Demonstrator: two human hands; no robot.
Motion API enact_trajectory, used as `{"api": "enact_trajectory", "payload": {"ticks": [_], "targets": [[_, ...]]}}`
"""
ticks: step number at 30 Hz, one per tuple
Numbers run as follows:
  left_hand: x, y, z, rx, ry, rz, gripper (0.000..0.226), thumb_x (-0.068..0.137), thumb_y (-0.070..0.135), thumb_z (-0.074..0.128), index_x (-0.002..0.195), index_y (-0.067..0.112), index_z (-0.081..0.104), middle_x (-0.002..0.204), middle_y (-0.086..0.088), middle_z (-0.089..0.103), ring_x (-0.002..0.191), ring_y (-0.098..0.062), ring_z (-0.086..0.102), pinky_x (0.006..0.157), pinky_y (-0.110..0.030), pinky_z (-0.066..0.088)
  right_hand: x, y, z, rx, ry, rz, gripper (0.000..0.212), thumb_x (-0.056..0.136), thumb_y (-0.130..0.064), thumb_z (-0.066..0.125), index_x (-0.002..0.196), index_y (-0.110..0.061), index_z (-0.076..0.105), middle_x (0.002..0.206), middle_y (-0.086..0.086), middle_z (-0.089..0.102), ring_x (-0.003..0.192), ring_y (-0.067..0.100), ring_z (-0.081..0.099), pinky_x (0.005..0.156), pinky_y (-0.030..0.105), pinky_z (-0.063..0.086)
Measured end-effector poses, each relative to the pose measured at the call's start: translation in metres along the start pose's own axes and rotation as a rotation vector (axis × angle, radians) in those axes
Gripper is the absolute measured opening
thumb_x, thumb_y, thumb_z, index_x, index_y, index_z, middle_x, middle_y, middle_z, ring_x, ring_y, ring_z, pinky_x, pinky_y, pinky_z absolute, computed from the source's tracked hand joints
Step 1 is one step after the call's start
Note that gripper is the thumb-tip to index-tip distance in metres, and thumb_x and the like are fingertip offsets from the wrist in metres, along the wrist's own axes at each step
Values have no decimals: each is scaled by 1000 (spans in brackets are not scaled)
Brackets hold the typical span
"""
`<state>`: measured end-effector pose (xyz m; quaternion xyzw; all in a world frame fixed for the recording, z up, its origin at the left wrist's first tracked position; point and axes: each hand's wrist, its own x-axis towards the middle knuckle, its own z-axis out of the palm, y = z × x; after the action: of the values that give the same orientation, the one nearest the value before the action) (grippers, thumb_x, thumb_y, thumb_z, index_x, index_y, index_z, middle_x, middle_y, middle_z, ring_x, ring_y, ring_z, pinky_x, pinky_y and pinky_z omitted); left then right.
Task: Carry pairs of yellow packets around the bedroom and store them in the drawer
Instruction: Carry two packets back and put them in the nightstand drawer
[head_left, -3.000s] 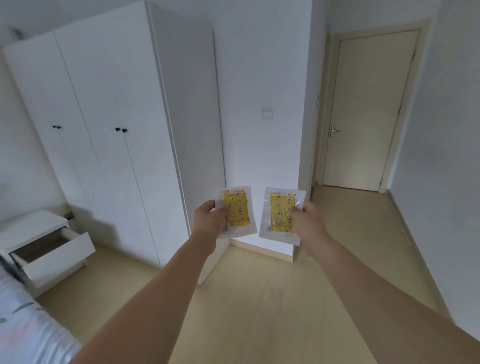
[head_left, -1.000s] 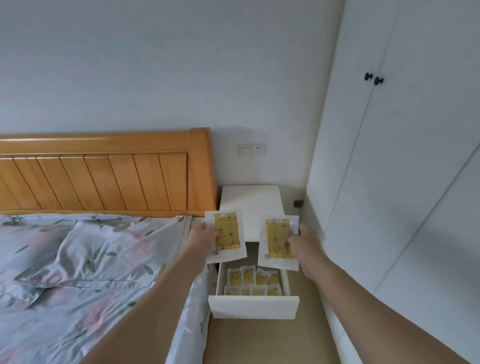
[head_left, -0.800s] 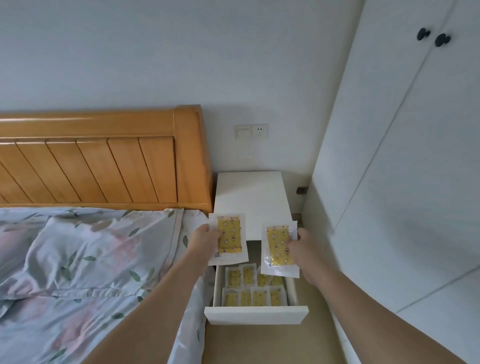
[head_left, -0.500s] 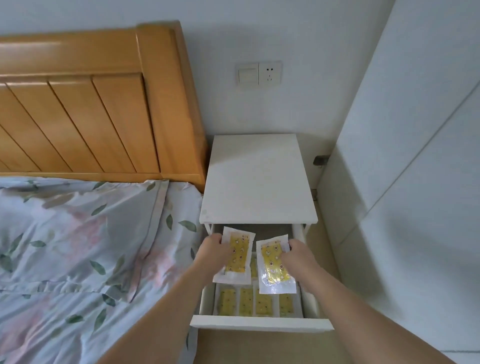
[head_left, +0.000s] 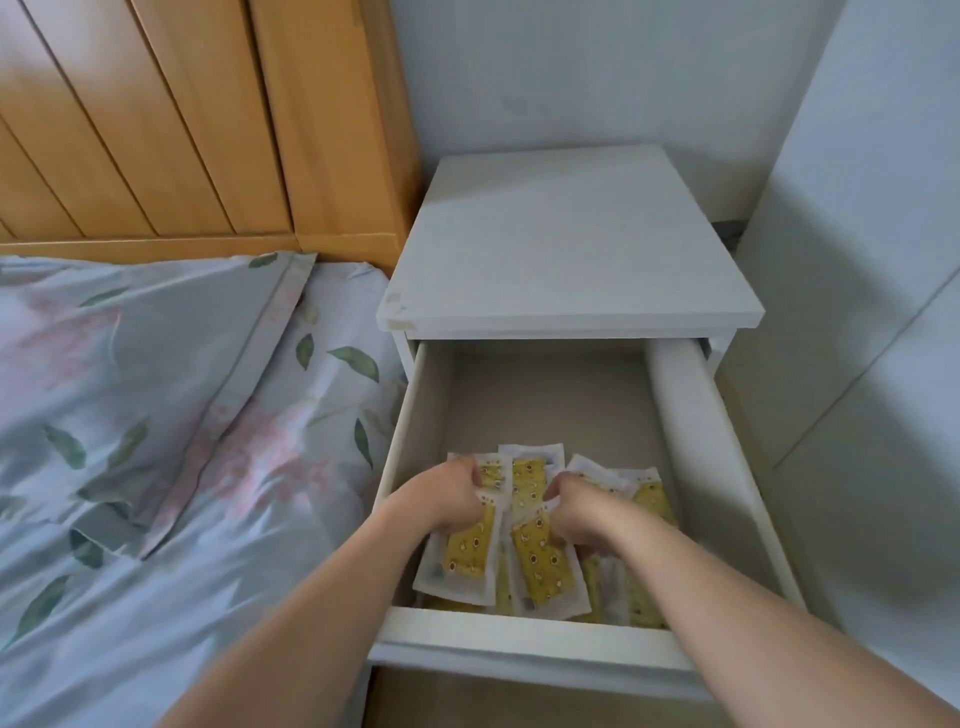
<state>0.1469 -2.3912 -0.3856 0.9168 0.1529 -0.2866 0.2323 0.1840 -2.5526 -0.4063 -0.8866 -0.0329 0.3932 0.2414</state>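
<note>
Both hands are low inside the open drawer (head_left: 691, 415): left hand (head_left: 441, 501) pinches one yellow packet (head_left: 465, 553), right hand (head_left: 582, 512) pinches another packet (head_left: 545, 564). Their long axes point toward the person, directly above the stored packets (head_left: 530, 470), beside the bed (head_left: 156, 441).

Two hands (head_left: 447, 499), one drawer (head_left: 524, 649)

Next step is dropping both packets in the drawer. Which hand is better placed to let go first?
Left, marginally. The left hand holds its packet low over the drawer pile; the right hand's packet looks more tilted.
</note>
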Motion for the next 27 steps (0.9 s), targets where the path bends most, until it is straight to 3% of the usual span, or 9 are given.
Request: {"api": "enact_trajectory", "payload": {"ticks": [2,4,6,9,14,18,22,27], "targets": [[6,0,2,60,-34,-8,42,89,9,43,130,17,47,116,-5,59,99,-21,57,87,-33,50,3,-4,2,-22,-1,-15,49,92,-4,50,137,-20,38,122,8,54,98,22,59,70,29,51],[9,-1,3,96,-39,-7,39,90,10,42,127,14,51,117,-7,60,102,-22,58,92,-35,51,3,-3,6,-30,-4,-11,49,92,-4,49,136,-19,38,121,8,53,101,24,60,77,32,53],[9,-2,5,96,-26,1,36,90,12,42,125,14,52,115,-6,60,100,-21,57,89,-33,50,1,-1,9,-61,-18,-5,51,91,-3,46,139,-18,36,125,10,51,103,25,60,86,35,55],[9,-4,8,90,-17,9,36,91,11,40,125,14,51,113,-5,59,95,-19,54,82,-29,45,0,2,9,-77,-37,-11,51,92,-1,45,139,-17,37,127,11,51,104,27,59,86,36,57],[10,-2,6,130,-54,14,31,91,10,41,119,14,55,106,-3,58,92,-17,54,80,-27,46,7,4,7,27,-47,25,50,91,-2,50,137,-18,38,124,13,53,99,29,65,80,38,60],[12,-1,6,186,-68,13,22,90,9,43,103,17,58,90,0,55,77,-13,51,66,-23,42,14,6,9,-25,-36,1,47,89,-2,49,132,-19,42,116,9,56,92,25,66,78,36,60],[15,-2,5,141,-32,-7,26,88,9,43,108,14,59,94,-2,60,81,-14,56,67,-24,45,16,8,8,-27,-3,-11,44,91,0,47,131,-18,47,113,8,58,86,23,67,64,30,61],[16,-2,7,149,-39,-21,20,88,8,45,102,16,57,92,-1,59,79,-13,55,62,-22,44,17,9,6,51,-3,23,40,93,4,45,130,-9,48,108,13,62,85,27,72,72,39,61]]}}
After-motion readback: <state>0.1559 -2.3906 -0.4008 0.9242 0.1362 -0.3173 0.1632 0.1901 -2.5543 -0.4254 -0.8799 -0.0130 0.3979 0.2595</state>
